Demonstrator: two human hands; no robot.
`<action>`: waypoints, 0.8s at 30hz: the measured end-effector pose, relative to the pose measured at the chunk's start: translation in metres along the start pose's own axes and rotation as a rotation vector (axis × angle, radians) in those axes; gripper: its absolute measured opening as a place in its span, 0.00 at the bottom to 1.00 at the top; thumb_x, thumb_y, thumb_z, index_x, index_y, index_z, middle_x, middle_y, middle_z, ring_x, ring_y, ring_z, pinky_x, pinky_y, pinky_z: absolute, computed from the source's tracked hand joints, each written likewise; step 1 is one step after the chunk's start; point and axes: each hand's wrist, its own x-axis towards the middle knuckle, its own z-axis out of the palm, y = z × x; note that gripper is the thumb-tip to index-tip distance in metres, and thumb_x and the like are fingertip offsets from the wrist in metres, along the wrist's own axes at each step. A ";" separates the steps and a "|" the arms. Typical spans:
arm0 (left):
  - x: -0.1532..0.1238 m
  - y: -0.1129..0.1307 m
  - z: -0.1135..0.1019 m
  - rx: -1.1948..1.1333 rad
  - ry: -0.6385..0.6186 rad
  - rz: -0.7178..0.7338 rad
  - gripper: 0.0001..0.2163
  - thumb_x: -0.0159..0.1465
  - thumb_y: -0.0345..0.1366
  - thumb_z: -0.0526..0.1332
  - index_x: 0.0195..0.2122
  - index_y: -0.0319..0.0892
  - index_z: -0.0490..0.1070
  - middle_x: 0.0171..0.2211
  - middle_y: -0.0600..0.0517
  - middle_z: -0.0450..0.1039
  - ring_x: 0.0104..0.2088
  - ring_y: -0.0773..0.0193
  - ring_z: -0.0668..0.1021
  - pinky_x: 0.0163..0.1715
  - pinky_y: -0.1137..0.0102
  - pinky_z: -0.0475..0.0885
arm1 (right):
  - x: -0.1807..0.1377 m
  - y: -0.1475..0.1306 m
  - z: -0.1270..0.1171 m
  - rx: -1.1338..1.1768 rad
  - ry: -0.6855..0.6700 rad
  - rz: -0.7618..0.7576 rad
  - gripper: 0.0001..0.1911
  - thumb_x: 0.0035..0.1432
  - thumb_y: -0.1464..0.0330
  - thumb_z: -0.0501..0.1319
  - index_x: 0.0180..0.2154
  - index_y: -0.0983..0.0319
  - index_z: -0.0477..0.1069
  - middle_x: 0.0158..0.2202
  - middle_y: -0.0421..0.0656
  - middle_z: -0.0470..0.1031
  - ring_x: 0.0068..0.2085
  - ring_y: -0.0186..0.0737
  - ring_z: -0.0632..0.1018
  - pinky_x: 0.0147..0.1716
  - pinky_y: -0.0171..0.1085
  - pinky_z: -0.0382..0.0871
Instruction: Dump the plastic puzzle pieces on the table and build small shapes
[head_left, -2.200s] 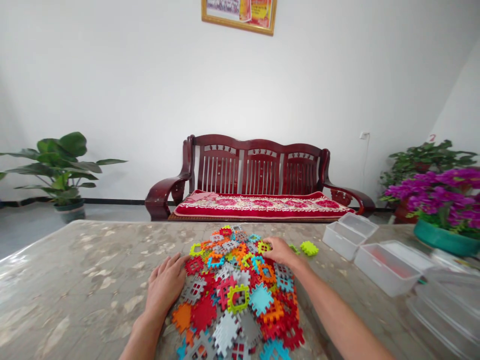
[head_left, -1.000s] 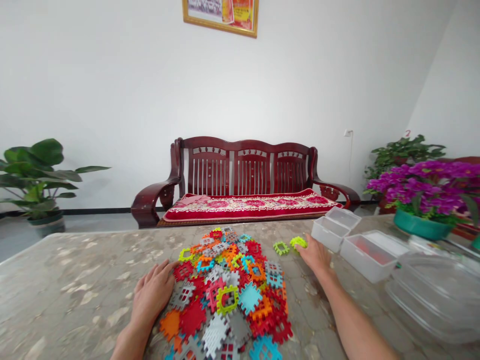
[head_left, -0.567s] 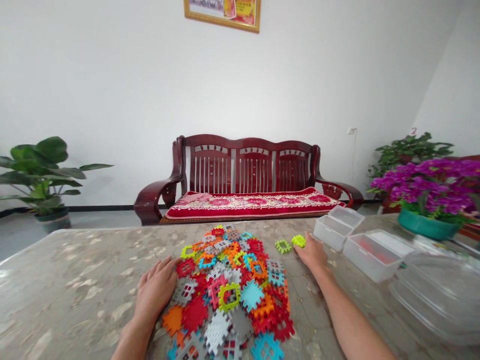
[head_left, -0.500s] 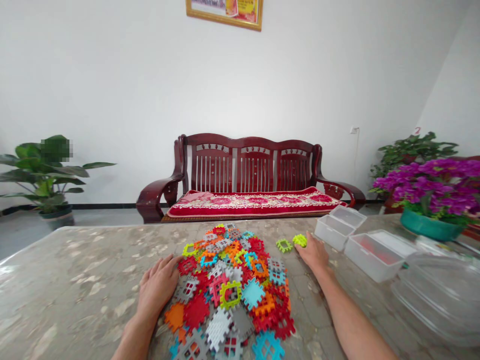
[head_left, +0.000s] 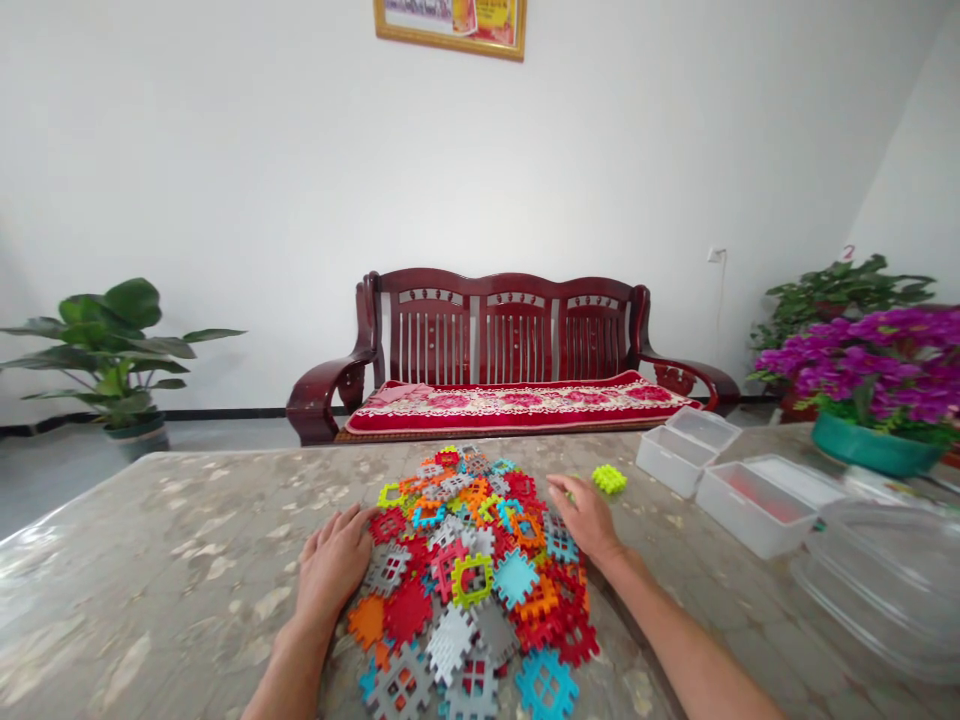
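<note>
A heap of notched plastic building tiles (head_left: pixel 450 620) in red, orange, grey, blue and lime green lies on the table between my hands. My left hand (head_left: pixel 336 560) rests flat at the heap's left edge, fingers extended, fingertips beside a red tile (head_left: pixel 388 526). My right hand (head_left: pixel 589 522) is at the far right edge of the heap with its fingers stretched toward it. A lime-green frame tile (head_left: pixel 571 496) shows only partly behind that hand. Right of it, a solid lime-green tile (head_left: pixel 609 479) lies apart from the heap.
Two clear plastic boxes with raised lids, a back one (head_left: pixel 675 458) and a front one (head_left: pixel 754 520) with something red inside, stand at the right. Clear lidded containers (head_left: pixel 885 590) lie nearer. A teal pot of purple flowers (head_left: pixel 870 440) is behind them. A wooden sofa (head_left: pixel 517 330) stands beyond the table (head_left: pixel 187 600).
My right hand has left the solid lime-green tile and moved left to the lime-green frame tile, now partly covering it. My left hand stays beside the heap. The view has shifted slightly.
</note>
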 end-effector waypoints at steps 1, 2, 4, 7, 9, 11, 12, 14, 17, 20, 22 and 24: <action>0.000 0.000 -0.001 0.000 -0.002 -0.003 0.23 0.67 0.33 0.45 0.60 0.49 0.68 0.64 0.49 0.64 0.65 0.53 0.63 0.63 0.56 0.57 | 0.001 -0.009 0.005 0.031 -0.049 -0.004 0.19 0.64 0.60 0.51 0.47 0.58 0.76 0.48 0.44 0.79 0.50 0.42 0.75 0.54 0.39 0.64; -0.001 0.001 -0.002 -0.001 -0.003 -0.004 0.23 0.68 0.33 0.45 0.60 0.49 0.68 0.64 0.50 0.64 0.65 0.53 0.63 0.63 0.56 0.56 | 0.003 -0.017 0.008 0.053 -0.090 -0.005 0.20 0.64 0.60 0.50 0.47 0.57 0.76 0.48 0.43 0.79 0.50 0.42 0.75 0.53 0.39 0.64; -0.001 0.001 -0.002 -0.001 -0.003 -0.003 0.23 0.68 0.33 0.44 0.60 0.49 0.68 0.64 0.50 0.64 0.65 0.54 0.63 0.63 0.56 0.56 | 0.007 -0.030 0.014 0.089 -0.149 0.000 0.20 0.65 0.59 0.49 0.47 0.57 0.77 0.47 0.43 0.80 0.50 0.42 0.76 0.52 0.39 0.65; -0.001 0.000 -0.001 -0.001 -0.005 0.000 0.23 0.67 0.32 0.45 0.60 0.49 0.68 0.64 0.50 0.64 0.65 0.53 0.63 0.63 0.56 0.56 | 0.019 -0.043 0.018 0.152 -0.211 -0.014 0.20 0.64 0.60 0.50 0.47 0.57 0.78 0.47 0.43 0.80 0.49 0.42 0.77 0.51 0.38 0.66; 0.000 -0.001 0.001 -0.003 -0.007 -0.001 0.23 0.67 0.32 0.45 0.59 0.50 0.69 0.64 0.51 0.64 0.65 0.54 0.63 0.63 0.56 0.56 | 0.028 -0.051 0.020 0.180 -0.261 -0.056 0.20 0.63 0.61 0.51 0.48 0.58 0.77 0.48 0.43 0.80 0.50 0.42 0.77 0.51 0.37 0.67; 0.001 -0.003 0.003 -0.004 -0.005 -0.006 0.22 0.67 0.33 0.45 0.59 0.51 0.68 0.64 0.52 0.64 0.65 0.54 0.63 0.63 0.56 0.56 | 0.037 -0.061 0.020 0.151 -0.310 -0.089 0.19 0.60 0.62 0.54 0.47 0.58 0.78 0.47 0.43 0.80 0.48 0.41 0.78 0.49 0.36 0.67; 0.001 -0.003 0.004 -0.004 -0.001 -0.008 0.22 0.67 0.33 0.46 0.59 0.51 0.69 0.64 0.52 0.64 0.65 0.54 0.63 0.63 0.56 0.56 | 0.041 -0.066 0.020 0.109 -0.343 -0.093 0.18 0.58 0.63 0.55 0.47 0.57 0.78 0.46 0.43 0.81 0.46 0.41 0.79 0.46 0.35 0.68; 0.001 -0.003 0.005 -0.009 0.010 -0.008 0.22 0.67 0.33 0.47 0.59 0.52 0.69 0.63 0.53 0.65 0.65 0.55 0.64 0.63 0.56 0.57 | 0.047 -0.077 0.021 -0.011 -0.427 -0.076 0.16 0.53 0.64 0.59 0.43 0.55 0.80 0.41 0.40 0.82 0.41 0.41 0.79 0.40 0.34 0.69; 0.001 -0.002 0.005 -0.016 0.021 -0.009 0.21 0.67 0.33 0.48 0.58 0.52 0.69 0.63 0.53 0.65 0.65 0.56 0.64 0.63 0.57 0.56 | 0.050 -0.091 0.022 -0.171 -0.505 -0.047 0.16 0.45 0.67 0.63 0.38 0.52 0.81 0.36 0.37 0.82 0.38 0.42 0.80 0.33 0.33 0.67; 0.000 -0.002 0.003 -0.012 0.013 -0.016 0.22 0.67 0.32 0.47 0.59 0.52 0.69 0.63 0.52 0.65 0.65 0.56 0.64 0.63 0.57 0.56 | 0.046 -0.098 0.024 -0.213 -0.475 -0.023 0.17 0.41 0.72 0.62 0.35 0.52 0.81 0.35 0.38 0.82 0.39 0.43 0.80 0.32 0.33 0.65; 0.000 -0.001 0.002 -0.008 0.007 -0.014 0.22 0.67 0.32 0.47 0.59 0.51 0.69 0.63 0.52 0.65 0.65 0.55 0.63 0.63 0.56 0.56 | 0.043 -0.098 0.026 -0.185 -0.447 0.003 0.18 0.41 0.74 0.61 0.35 0.52 0.81 0.34 0.37 0.82 0.37 0.42 0.80 0.31 0.33 0.65; 0.000 -0.002 0.002 -0.007 0.005 -0.012 0.22 0.67 0.33 0.47 0.59 0.51 0.69 0.64 0.52 0.65 0.65 0.55 0.63 0.63 0.57 0.56 | 0.042 -0.095 0.026 -0.127 -0.403 0.022 0.17 0.42 0.74 0.60 0.35 0.53 0.80 0.32 0.36 0.82 0.35 0.39 0.79 0.31 0.32 0.64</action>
